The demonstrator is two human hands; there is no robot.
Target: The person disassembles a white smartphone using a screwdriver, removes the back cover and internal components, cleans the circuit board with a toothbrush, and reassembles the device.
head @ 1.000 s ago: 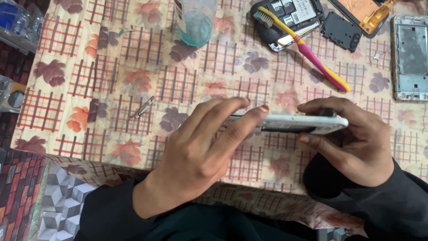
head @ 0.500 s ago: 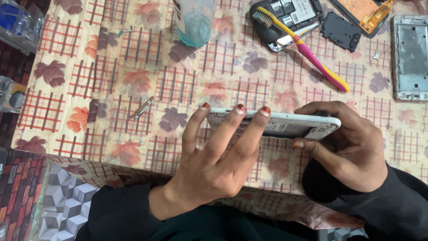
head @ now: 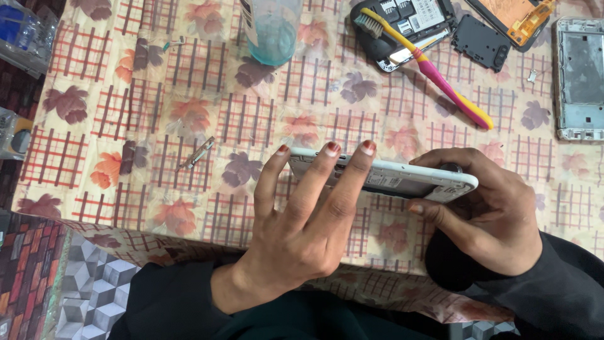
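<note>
Above the near table edge, a white phone (head: 390,179) is held on edge, slim and rounded at its corners, its back parts showing. Its long axis runs left to right, tilted slightly down to the right. Left hand (head: 302,226) spreads wide, fingertips on the phone's rim; right hand (head: 487,217) grips its right end. A clear cup (head: 270,28) holds bluish liquid on the tablecloth (head: 126,126).

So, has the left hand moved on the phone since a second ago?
Yes. The left hand has opened; its fingers now stand spread on the phone, while the toothbrush stays put.
</note>
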